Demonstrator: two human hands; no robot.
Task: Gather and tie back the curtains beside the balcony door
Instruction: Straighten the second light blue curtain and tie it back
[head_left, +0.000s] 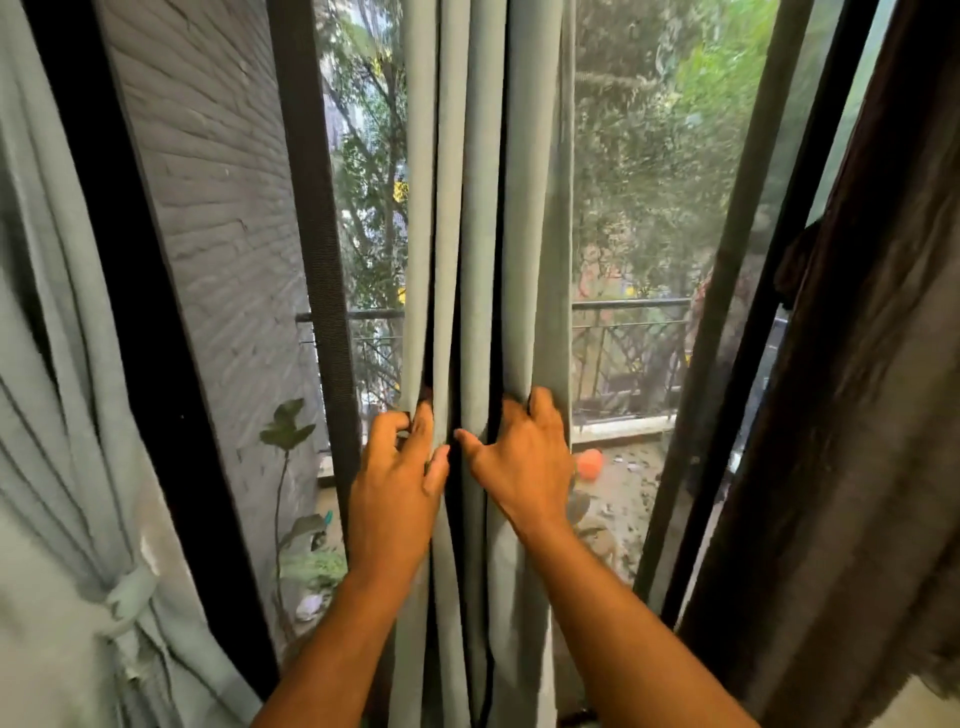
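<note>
A pale green curtain (483, 218) hangs in narrow bunched folds down the middle of the balcony glass. My left hand (397, 483) grips its left folds, fingers curled round the edge. My right hand (524, 462) grips the right folds, fingertips hooked behind the cloth. The two hands sit side by side at the same height. At the far left a second pale green curtain (57, 415) hangs gathered, with a fabric tie-back (130, 597) knotted round it.
A dark door frame post (317, 234) stands just left of the held curtain. A dark brown curtain (857, 415) hangs at the right. Outside are a brick wall (218, 208), a balcony railing (628, 306), a potted plant (288, 431) and an orange object (589, 464).
</note>
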